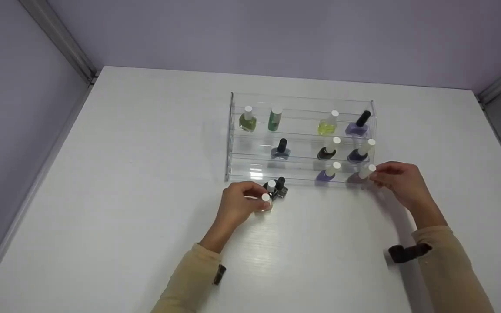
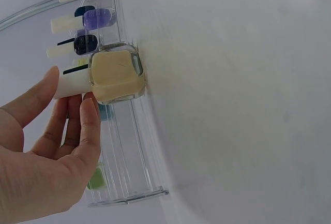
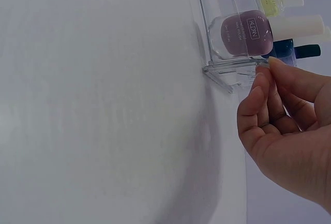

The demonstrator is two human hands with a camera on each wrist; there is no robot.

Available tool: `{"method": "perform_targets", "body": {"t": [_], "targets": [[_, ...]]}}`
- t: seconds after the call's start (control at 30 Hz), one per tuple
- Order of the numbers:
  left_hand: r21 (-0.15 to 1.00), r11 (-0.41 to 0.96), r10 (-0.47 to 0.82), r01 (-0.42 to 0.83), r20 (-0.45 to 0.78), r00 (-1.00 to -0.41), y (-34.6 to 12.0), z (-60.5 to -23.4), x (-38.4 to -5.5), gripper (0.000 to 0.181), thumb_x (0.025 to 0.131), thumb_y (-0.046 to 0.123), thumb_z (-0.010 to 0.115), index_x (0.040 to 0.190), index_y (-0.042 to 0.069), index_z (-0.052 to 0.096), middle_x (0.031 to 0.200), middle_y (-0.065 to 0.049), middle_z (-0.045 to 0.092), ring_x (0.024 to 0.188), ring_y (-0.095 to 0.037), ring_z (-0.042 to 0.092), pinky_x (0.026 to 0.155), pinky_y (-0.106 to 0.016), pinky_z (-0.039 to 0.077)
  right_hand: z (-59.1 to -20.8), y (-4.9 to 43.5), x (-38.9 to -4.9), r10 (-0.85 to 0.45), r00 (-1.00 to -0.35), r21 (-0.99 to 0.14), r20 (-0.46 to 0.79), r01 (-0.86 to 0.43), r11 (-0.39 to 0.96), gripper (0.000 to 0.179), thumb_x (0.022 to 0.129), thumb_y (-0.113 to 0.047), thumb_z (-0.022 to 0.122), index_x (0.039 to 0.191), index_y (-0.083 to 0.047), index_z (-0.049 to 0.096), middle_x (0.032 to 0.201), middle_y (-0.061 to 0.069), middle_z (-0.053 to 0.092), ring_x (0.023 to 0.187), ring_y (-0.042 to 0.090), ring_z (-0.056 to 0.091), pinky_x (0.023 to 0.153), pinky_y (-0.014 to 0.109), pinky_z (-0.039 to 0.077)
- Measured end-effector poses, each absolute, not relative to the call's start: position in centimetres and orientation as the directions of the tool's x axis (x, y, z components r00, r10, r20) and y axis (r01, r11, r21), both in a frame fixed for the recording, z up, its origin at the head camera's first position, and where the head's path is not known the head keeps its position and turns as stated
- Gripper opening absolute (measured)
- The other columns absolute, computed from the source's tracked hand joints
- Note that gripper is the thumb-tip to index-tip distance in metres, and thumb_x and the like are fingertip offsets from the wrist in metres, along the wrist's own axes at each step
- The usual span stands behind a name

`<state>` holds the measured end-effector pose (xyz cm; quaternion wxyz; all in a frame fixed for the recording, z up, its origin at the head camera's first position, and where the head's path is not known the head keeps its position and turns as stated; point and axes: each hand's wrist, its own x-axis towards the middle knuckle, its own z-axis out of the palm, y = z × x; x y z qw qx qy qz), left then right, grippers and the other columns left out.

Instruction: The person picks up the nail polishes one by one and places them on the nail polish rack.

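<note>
My left hand (image 1: 238,202) pinches the white cap of a cream nail polish bottle (image 2: 118,76) between thumb and fingers, close over the table in front of the rack. Just beyond it stand a dark bottle with a white cap (image 1: 271,187) and a dark glittery bottle with a black cap (image 1: 282,191). At the front right corner of the clear tiered display rack (image 1: 302,104), my right hand (image 1: 400,180) pinches the side panel's edge with its fingertips. Beside those fingertips, on the lowest tier, a mauve nail polish bottle (image 3: 245,35) stands with a white cap.
On the rack's top tier are an olive bottle (image 1: 247,123), a green bottle (image 1: 275,119), a yellow bottle (image 1: 327,127) and a lilac bottle (image 1: 357,129). Several darker ones stand on the middle tier; a purple bottle (image 1: 326,175) is on the lowest. Walls enclose the white table (image 1: 146,152).
</note>
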<state>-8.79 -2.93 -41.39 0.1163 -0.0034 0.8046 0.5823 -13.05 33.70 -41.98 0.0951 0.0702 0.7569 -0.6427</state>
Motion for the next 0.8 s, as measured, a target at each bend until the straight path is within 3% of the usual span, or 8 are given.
{"method": "perform_targets", "body": {"t": [0.8], "targets": [[0.934,0.335,0.133,-0.126,-0.179,-0.975,-2.99,-41.31,-8.9,0.018,0.067,0.0,0.077,0.083,0.003,0.069,0.083,-0.004,0.066,0.081,-0.018,0.063,0.067,-0.025,0.049,-41.85,33.71,-13.15,-0.03,-0.967,-0.961,-0.253,0.247,0.126,0.004,0.079,-0.003,0.069,0.083,-0.003,0.068,0.077,0.004,0.066,0.069,0.014,0.061,0.062,0.025,0.051]]}}
